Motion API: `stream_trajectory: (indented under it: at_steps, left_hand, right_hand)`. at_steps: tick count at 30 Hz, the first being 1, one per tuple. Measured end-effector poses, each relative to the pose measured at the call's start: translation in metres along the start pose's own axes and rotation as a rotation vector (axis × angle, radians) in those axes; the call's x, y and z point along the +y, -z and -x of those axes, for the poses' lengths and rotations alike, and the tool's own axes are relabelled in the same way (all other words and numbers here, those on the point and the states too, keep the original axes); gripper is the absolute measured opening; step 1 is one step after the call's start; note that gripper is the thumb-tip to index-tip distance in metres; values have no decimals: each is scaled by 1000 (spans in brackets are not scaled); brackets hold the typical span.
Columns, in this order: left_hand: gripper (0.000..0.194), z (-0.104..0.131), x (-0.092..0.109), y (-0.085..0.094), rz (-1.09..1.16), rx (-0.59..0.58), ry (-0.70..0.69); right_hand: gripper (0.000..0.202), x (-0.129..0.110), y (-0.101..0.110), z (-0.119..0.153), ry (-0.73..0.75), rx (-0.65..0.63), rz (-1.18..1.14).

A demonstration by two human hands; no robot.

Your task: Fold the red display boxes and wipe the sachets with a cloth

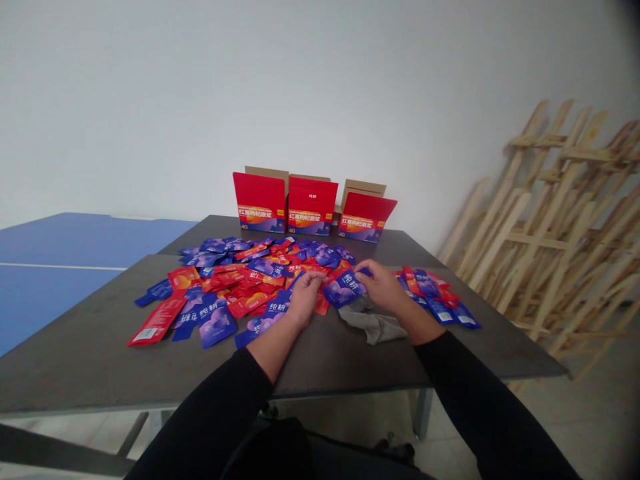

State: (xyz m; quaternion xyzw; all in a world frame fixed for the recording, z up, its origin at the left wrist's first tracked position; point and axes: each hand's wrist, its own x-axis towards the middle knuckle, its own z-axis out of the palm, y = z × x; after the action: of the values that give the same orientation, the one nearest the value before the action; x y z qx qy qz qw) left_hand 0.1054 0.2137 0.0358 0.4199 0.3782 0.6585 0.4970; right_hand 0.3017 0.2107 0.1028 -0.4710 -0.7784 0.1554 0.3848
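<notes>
My right hand [380,285] pinches the upper right corner of a purple sachet [344,289], held tilted with its printed face towards me. My left hand [305,297] is to its left, over the front of a large pile of red and purple sachets [250,293]. Its fingers are pressed together, and I cannot make out what is between them. A grey cloth [373,325] lies crumpled on the table below my right hand. Beyond my right wrist is a smaller group of red and purple sachets [443,310].
Three open red cartons [260,200] [312,207] [367,217] stand in a row at the back of the dark table [320,373]. A blue table-tennis table [65,267] adjoins on the left. Wooden easels [560,233] lean against the wall at right.
</notes>
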Motion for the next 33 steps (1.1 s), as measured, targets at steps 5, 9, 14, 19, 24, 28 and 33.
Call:
stream_trajectory:
  at_steps: [5, 9, 14, 19, 24, 28, 33]
  left_hand:
    - [39, 15, 16, -2, 233, -342, 333]
    - [67, 27, 31, 3, 317, -731, 725]
    - [61, 20, 25, 6, 398, -577, 743]
    - [58, 10, 18, 6, 574, -355, 623]
    - [56, 10, 21, 7, 617, -309, 641]
    - [53, 10, 23, 7, 609, -255, 632]
    - [49, 8, 20, 7, 581, -195, 610]
  right_hand:
    - [21, -14, 11, -9, 56, -174, -113]
    - [24, -13, -8, -10, 17, -167, -120]
    - [34, 11, -40, 0, -128, 232, -127]
    - [38, 34, -75, 22, -87, 120, 200]
    - [42, 42, -87, 32, -179, -30, 387]
    - [29, 44, -75, 28, -188, 159, 334]
    - [34, 34, -69, 31, 193, 501, 166]
